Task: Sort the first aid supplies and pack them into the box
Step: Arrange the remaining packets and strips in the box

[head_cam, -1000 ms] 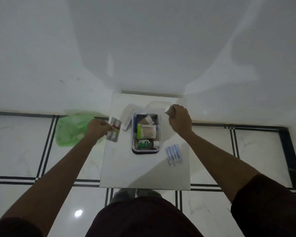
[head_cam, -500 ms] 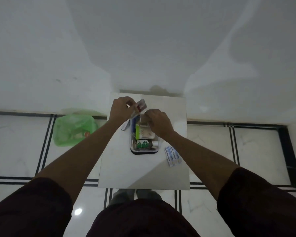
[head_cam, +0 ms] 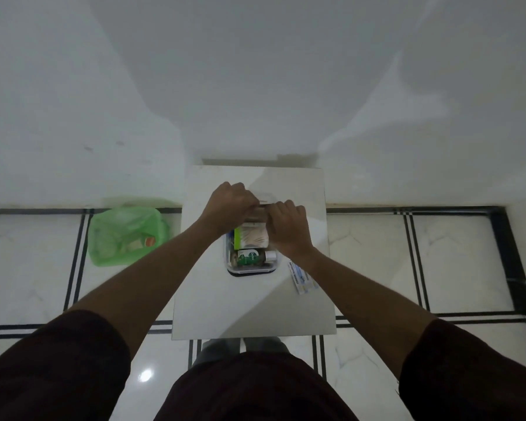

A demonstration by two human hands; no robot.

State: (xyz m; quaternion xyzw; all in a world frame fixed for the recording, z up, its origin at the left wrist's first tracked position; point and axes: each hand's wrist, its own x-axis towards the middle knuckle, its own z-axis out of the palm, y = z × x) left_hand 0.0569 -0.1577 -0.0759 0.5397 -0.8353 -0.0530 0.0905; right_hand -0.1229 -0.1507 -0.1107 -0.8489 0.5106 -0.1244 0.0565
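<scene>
You stand over a small white table (head_cam: pixel 249 305), with the open box (head_cam: pixel 251 270) near its middle and a green bag (head_cam: pixel 116 238) on the floor to your left. This looks like the packing step: both hands work at the box's far end, seemingly pressing something in. Your left hand (head_cam: pixel 228 205) and right hand (head_cam: pixel 286 229) are curled and almost touching above that end; I cannot tell what either one holds. A green-edged packet (head_cam: pixel 251 237) and a small bottle (head_cam: pixel 252 257) already lie inside. The bandage strips (head_cam: pixel 302 278) wait on the table, just beside the box under your right wrist; they likely go next, needing a free hand.
</scene>
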